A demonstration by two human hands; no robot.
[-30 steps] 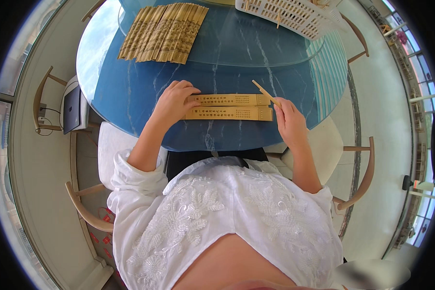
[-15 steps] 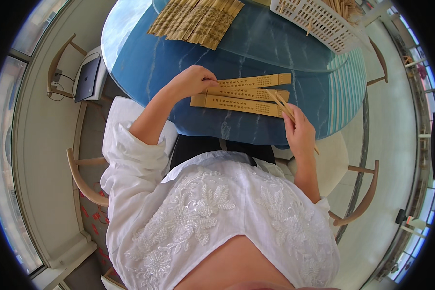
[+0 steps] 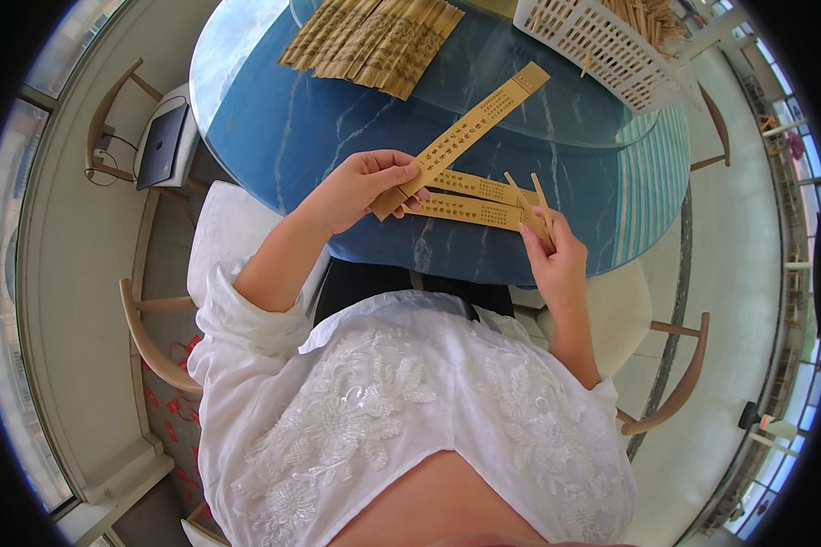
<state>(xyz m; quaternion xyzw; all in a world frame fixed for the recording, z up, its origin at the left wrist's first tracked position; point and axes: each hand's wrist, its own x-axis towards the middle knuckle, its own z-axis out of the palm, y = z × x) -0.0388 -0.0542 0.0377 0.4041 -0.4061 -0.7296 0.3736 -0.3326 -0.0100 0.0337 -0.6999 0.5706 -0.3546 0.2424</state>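
Observation:
A tan paper chopstick sleeve (image 3: 472, 128) is pinched at its lower end by my left hand (image 3: 360, 190), its far end tilted up to the right. Below it lie two more printed sleeves (image 3: 472, 211) on the blue marbled table (image 3: 420, 251), their left ends partly behind my left fingers. My right hand (image 3: 559, 260) is closed around a pair of wooden chopsticks (image 3: 540, 193), whose tips point up and stand apart. The right fingers are at the right end of the lower sleeves; whether they also grip one is unclear.
A fanned stack of similar sleeves (image 3: 374, 41) lies at the far left of the table. At the far right, a white slotted basket (image 3: 593, 56) holds many loose chopsticks (image 3: 643, 23). A laptop (image 3: 162, 146) rests on a chair to the left; another chair (image 3: 680, 392) stands at right.
My left hand has lifted the top sleeve off the others and swung its far end upward. My right hand has shifted slightly down and left, its chopsticks now pointing more upright.

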